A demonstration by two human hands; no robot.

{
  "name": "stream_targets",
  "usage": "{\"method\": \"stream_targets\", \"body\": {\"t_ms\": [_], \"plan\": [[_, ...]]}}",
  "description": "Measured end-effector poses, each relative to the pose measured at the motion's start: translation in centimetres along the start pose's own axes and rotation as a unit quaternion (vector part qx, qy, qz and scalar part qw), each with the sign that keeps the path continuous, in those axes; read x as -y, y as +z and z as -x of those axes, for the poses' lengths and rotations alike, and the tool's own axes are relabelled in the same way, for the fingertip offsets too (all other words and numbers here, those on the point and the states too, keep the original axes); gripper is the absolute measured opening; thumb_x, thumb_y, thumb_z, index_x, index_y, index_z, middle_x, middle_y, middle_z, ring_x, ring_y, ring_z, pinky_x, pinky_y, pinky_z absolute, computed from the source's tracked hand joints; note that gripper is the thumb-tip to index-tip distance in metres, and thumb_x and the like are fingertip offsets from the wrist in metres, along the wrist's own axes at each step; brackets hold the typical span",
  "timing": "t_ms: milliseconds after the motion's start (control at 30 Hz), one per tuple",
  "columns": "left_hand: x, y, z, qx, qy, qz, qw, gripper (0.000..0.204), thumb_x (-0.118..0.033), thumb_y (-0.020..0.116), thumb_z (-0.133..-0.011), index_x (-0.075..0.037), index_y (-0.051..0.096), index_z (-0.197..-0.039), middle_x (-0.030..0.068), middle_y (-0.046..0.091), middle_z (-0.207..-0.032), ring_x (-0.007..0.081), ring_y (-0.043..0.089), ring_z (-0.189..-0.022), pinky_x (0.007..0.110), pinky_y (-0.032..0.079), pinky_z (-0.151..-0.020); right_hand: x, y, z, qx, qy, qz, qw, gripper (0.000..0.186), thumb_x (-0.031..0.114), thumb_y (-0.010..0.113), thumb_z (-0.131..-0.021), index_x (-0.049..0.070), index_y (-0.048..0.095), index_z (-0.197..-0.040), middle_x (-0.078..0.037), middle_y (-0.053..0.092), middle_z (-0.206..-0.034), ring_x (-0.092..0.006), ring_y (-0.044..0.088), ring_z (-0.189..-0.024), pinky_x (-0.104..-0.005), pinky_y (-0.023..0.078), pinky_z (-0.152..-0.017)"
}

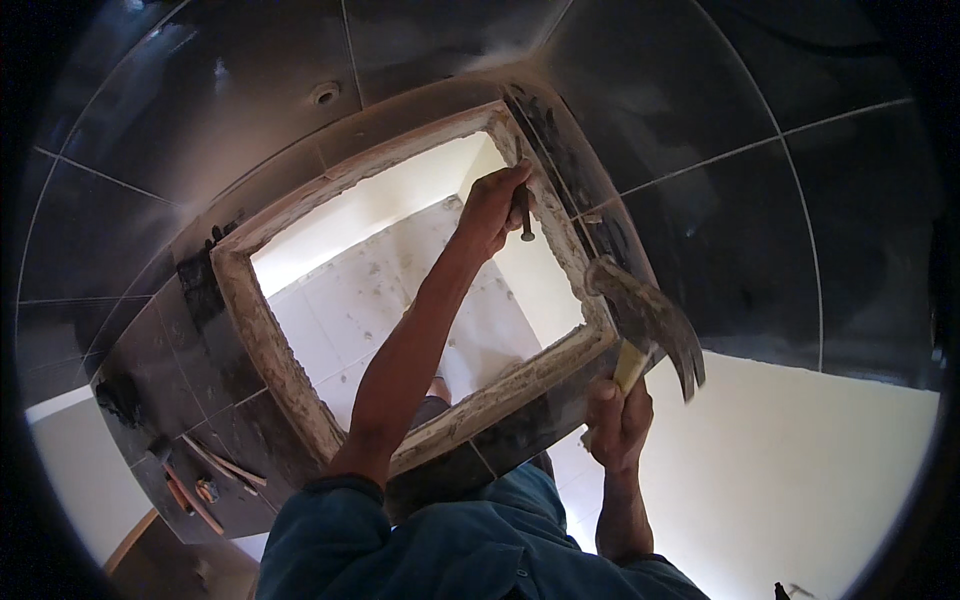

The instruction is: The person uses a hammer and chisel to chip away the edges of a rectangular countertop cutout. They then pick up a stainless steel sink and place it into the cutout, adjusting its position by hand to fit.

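Closed round a chisel (527, 220), the left hand (490, 212) holds it near the upper right edge of the opening (258, 325), contact unclear; the right hand (622, 427) grips a hammer (645, 307) just outside. The opening seems cut through, its edges rough, apparently unfinished, all round

1. Mixed exposure: rough-edged opening (262, 330) bright, near blown-out on its 10 o'clock side.
2. Pale wall (800, 450) at 4 o'clock also bright; dark tiles (690, 230) at 2 dim, detail sinking.
3. Dull glare streaks (220, 72), 10 o'clock tiles.
4. Hammer (650, 315) at 3 o'clock slightly soft.
5. Fisheye bend on grout lines (780, 136), black vignette around the rim.
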State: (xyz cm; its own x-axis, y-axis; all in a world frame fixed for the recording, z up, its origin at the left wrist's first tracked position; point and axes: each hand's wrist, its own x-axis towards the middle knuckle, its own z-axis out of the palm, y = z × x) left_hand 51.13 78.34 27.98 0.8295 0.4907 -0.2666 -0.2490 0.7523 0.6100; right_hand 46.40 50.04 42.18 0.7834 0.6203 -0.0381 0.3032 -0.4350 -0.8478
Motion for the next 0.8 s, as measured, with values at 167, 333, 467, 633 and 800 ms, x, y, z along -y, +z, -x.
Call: {"method": "stream_targets", "body": {"t_ms": [167, 333, 467, 633, 800], "plan": [[-1.0, 1.2, -1.1, -0.002, -0.015, 0.082, 0.997, 0.018, -0.022, 0.064, -0.099, -0.008, 0.062, -0.088, 0.0024, 0.063, -0.062, 0.0057, 0.047, -0.039, 0.020, 0.034, -0.036, 0.0, -0.6, -0.8, -0.060, -0.103, 0.076, 0.990, 0.032, 0.030, 0.047, -0.102, 0.000, 0.055, -0.094, 0.000, 0.052, -0.063, -0.0067, 0.044, -0.051, -0.0253, 0.034, -0.046], [-1.8, 4.1, -2.3, -0.060, -0.051, 0.214, 0.974, 0.015, -0.017, 0.064, -0.098, -0.007, 0.060, -0.087, 0.0060, 0.063, -0.066, 0.0074, 0.050, -0.045, 0.018, 0.039, -0.038, 0.5, 0.1, -3.4, -0.149, -0.222, 0.031, 0.963, 0.035, 0.035, 0.042, -0.106, 0.002, 0.047, -0.096, -0.001, 0.045, -0.064, -0.0052, 0.035, -0.048, -0.0238, 0.030, -0.041], [-1.6, 6.0, -3.9, -0.106, -0.039, 0.303, 0.946, 0.016, -0.015, 0.060, -0.100, -0.002, 0.058, -0.089, 0.0116, 0.066, -0.072, 0.0104, 0.054, -0.048, 0.018, 0.044, -0.039, 1.1, 2.4, -7.1, -0.218, -0.253, -0.099, 0.937, 0.037, 0.039, 0.045, -0.107, 0.004, 0.043, -0.094, -0.001, 0.040, -0.066, -0.0035, 0.032, -0.046, -0.0216, 0.024, -0.037], [-2.1, 7.4, -3.8, -0.113, -0.022, 0.330, 0.937, 0.018, -0.017, 0.058, -0.101, -0.004, 0.058, -0.088, 0.0104, 0.066, -0.071, 0.0107, 0.054, -0.050, 0.020, 0.044, -0.042, -1.8, 3.9, -11.0, -0.196, -0.133, 0.143, 0.961, 0.039, 0.044, 0.046, -0.106, 0.008, 0.047, -0.092, 0.002, 0.040, -0.066, -0.0039, 0.035, -0.048, -0.0233, 0.028, -0.042], [-1.8, 7.5, -3.8, -0.140, -0.026, 0.329, 0.933, 0.032, -0.024, 0.052, -0.102, -0.004, 0.054, -0.078, 0.0127, 0.063, -0.066, 0.0132, 0.048, -0.044, 0.027, 0.032, -0.038, 1.9, 3.6, -10.4, -0.146, -0.081, -0.004, 0.986, 0.038, 0.044, 0.045, -0.107, 0.007, 0.051, -0.104, 0.004, 0.045, -0.065, -0.0063, 0.045, -0.056, -0.0250, 0.035, -0.049]]}}
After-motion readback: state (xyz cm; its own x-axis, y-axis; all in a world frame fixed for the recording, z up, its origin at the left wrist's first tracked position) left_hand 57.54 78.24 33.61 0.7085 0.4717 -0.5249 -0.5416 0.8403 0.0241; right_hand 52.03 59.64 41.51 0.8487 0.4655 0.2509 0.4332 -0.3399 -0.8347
